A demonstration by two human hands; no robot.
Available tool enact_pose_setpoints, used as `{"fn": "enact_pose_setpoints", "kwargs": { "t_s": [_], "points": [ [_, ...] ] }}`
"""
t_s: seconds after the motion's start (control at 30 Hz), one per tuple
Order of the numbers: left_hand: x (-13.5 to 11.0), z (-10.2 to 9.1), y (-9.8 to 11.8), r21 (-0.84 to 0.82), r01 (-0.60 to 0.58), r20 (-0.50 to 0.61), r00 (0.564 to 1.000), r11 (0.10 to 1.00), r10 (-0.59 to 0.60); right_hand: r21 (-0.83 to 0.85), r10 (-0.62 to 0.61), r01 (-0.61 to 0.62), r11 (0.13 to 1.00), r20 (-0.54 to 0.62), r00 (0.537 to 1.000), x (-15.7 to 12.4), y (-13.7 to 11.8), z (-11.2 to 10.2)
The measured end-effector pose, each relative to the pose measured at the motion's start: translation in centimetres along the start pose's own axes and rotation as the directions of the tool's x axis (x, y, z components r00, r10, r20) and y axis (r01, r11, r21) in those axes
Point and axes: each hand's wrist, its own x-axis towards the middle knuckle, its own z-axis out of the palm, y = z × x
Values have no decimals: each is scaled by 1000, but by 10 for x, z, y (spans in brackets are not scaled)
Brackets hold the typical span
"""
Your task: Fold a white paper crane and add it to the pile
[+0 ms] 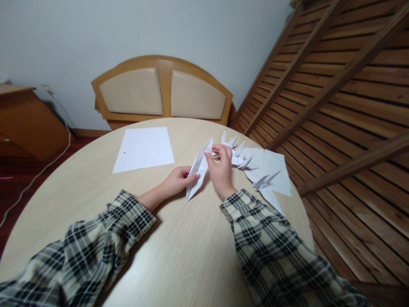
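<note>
A long, narrow folded white paper piece [198, 169] stands tilted on the round pale wooden table [179, 247]. My left hand [178, 180] pinches its lower left edge, fingers closed on the paper. My right hand [220, 167] grips the upper right edge near the tip, thumb and fingers pressed on it. Both arms wear plaid sleeves.
A flat white sheet [143, 148] lies at the table's back left. Several folded white paper figures and loose sheets [262, 172] are piled right of my right hand, near the table edge. A padded wooden chair [163, 91] stands behind the table, and a slatted wooden frame [335, 98] is at right.
</note>
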Motion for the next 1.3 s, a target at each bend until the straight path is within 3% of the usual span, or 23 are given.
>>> {"fn": "enact_pose_setpoints", "kwargs": {
  "t_s": [0.4, 0.57, 0.9, 1.13, 1.2, 1.3],
  "points": [
    [3, 1, 0, -150, 58, -75, 995, 987, -69, -7, -254, 255, 967, 67, 965, -1, -15, -3],
    [6, 1, -5, -159, 35, -96, 994, 987, -51, 83, -272, 262, 961, 156, 949, -6, -19, -3],
    [2, 2, 9, -40, -52, -152, 987, 998, 45, 19, -364, 369, 929, 221, 905, -8, -29, -6],
    [4, -2, 3, -146, -86, -252, 967, 985, 47, -4, -437, 454, 891, 265, 860, -13, -28, -5],
    [5, -2, 1, -170, -73, -258, 966, 983, 27, -33, -405, 432, 901, 289, 867, -14, -28, -4],
    [5, -2, 2, -144, -66, -223, 974, 987, 33, -24, -294, 309, 951, 248, 923, -14, -28, -2]
  ]
}}
